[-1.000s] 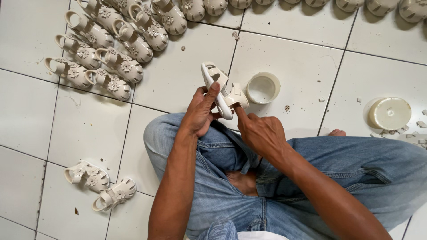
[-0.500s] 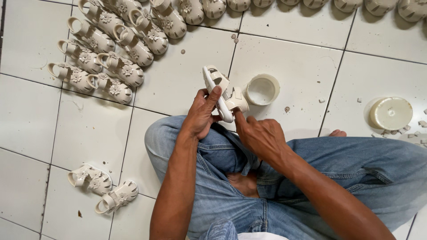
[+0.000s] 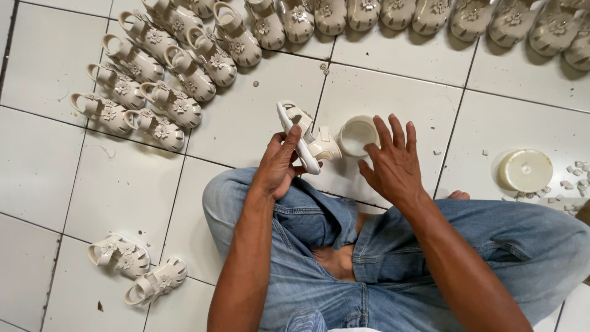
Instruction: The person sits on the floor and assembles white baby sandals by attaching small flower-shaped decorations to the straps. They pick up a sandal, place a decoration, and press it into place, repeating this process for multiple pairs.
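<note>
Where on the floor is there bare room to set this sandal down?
Bare tile lies left of the left hand, between the stacked sandals up top and the loose pair below. Another open patch sits between the small cup and the round lid. The top row of sandals is crowded, and scraps litter the right edge.

Open floor [image 3: 123, 197] left of the knees, up to the sandal cluster [image 3: 160, 80]. Sandal row [image 3: 430, 15] blocks the far edge. Small cup [image 3: 358, 136] sits right at right hand [image 3: 393, 163]. Lid [image 3: 525, 170] and scraps [image 3: 571, 184] crowd right; pair [image 3: 138, 270] lower left.
</note>
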